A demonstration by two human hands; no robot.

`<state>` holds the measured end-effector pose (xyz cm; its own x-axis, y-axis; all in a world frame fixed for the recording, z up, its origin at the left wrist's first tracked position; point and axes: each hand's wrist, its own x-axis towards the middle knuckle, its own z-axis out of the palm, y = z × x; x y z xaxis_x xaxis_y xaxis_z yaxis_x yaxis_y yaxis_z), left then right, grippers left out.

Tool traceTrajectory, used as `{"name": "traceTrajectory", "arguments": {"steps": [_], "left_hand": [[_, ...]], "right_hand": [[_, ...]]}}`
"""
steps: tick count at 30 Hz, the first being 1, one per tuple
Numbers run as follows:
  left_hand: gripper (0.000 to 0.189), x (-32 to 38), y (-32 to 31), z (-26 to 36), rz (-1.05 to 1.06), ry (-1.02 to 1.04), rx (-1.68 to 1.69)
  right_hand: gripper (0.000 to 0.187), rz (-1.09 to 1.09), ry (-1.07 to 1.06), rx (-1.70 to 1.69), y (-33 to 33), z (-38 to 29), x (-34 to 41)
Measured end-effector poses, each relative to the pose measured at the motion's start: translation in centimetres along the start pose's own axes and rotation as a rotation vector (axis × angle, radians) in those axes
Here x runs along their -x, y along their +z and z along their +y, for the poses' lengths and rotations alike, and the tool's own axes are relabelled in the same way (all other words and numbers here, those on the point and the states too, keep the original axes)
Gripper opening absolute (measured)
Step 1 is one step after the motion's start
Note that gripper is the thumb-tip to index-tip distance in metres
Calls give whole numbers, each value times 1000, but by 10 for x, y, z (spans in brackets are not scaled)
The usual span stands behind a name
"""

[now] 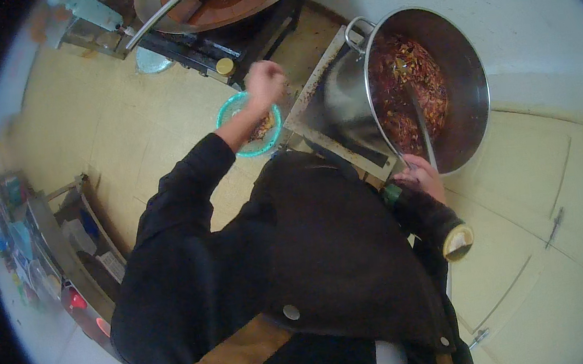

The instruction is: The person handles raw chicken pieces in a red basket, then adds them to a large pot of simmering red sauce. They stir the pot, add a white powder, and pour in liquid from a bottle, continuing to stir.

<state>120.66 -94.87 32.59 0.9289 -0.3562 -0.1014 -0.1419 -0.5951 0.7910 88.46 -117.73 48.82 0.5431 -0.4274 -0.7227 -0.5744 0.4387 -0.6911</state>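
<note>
My left hand (266, 84), blurred, hovers above a turquoise plastic basket (222, 127) that holds brownish and yellowish bits. Whether something is in its fingers cannot be made out. My right hand (422, 176) is at the near rim of a large stainless steel stockpot (348, 90), closed around the long metal shaft of a utensil (423, 128). The shaft dips into a dark red mix (427, 74) with chilli-like pieces and seeds; the utensil's lower end is mostly sunk in it. The pot stands on a stained metal stand (309, 92).
A wide wok (151, 13) of reddish-brown liquid stands on a black burner frame (276, 37), with a perforated metal skimmer (162, 14) across it. A round gold-coloured cap (225, 67) sits at the frame's front. Shelving (63, 243) with assorted items is at left. A round object (458, 242) shows beside my right sleeve.
</note>
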Motion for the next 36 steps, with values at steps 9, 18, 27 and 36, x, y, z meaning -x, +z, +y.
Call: {"name": "traceTrajectory", "arguments": {"steps": [9, 18, 27, 36], "left_hand": [[83, -115, 4, -262, -178, -11, -640], [60, -97, -22, -143, 1, 22, -561], [60, 96, -117, 268, -433, 1089, 367], [61, 176, -101, 334, -560, 1375, 29]], "right_hand": [[27, 73, 29, 43, 15, -5, 2], [33, 12, 28, 92, 9, -3, -2], [29, -113, -214, 18, -19, 27, -25], [23, -80, -464, 280, -30, 53, -58]]}}
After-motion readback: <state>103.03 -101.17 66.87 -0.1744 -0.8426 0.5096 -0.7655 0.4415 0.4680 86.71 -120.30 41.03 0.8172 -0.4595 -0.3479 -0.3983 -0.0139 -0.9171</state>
